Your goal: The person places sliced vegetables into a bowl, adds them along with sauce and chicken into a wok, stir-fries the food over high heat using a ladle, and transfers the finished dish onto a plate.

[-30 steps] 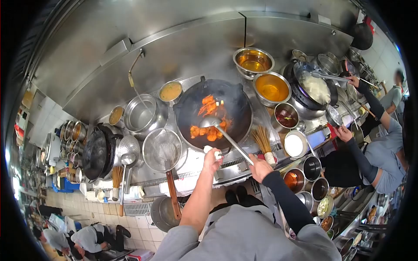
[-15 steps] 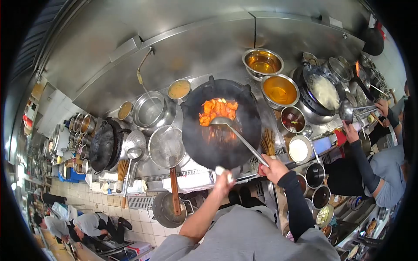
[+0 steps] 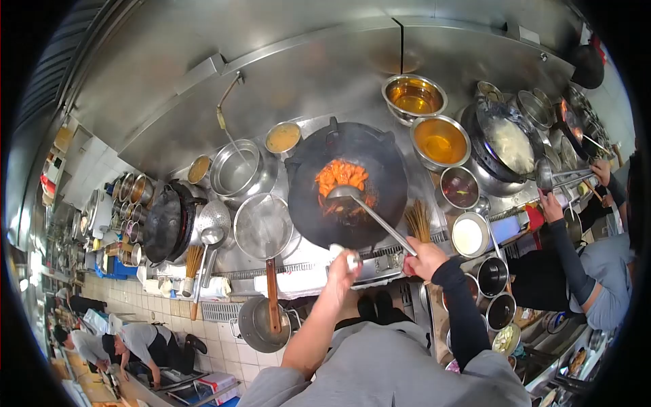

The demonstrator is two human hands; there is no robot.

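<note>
In the middle stands a black wok with glossy orange-red food pieces in a heap. My right hand is wrapped round the handle of a metal ladle, whose bowl rests against the near side of the food. My left hand is closed on a small white cloth at the wok's near rim. Whether it also grips the wok's handle under the cloth is hidden. A bamboo brush stands just beyond my right hand.
Left of the wok lie a wire strainer and a perforated skimmer. Bowls of amber liquid stand right of the wok, near a pot of white liquid. A co-worker's arm reaches in at the right, by another wok.
The food has drawn together into a tighter heap, and the ladle bowl has shifted slightly right and down. My left hand has moved up a little with the cloth.
</note>
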